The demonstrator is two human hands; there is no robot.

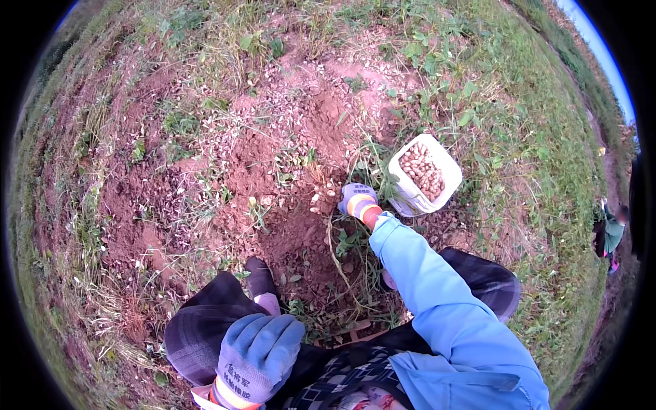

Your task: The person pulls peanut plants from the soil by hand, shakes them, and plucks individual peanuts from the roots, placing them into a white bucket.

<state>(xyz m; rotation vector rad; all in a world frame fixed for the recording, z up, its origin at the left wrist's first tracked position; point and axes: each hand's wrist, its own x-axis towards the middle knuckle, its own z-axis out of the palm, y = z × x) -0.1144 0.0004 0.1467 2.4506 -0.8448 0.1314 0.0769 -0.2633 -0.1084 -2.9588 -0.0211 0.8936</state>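
My right hand (pixel 359 199), in a light purple work glove with printed writing, reaches down to the soil beside several loose peanuts in shells (pixel 316 197). Its fingertips are hidden, so its grip cannot be made out. Just right of it stands a white plastic bucket (pixel 451 177), tilted in view, with many unshelled peanuts (pixel 423 171) inside. Green grass blades (pixel 376 164) lie between the glove and the bucket. My left hand (pixel 260 353), in a blue-coated glove, is near my left knee with its fingers curled and its palm turned away.
Loose reddish soil (pixel 302 236) lies between my feet, with a dark shoe (pixel 261 277) at its left. Dry stems (pixel 335 246) and weeds cross the ground by my right leg. Another person (pixel 612 233) is at the far right edge, near a dirt path.
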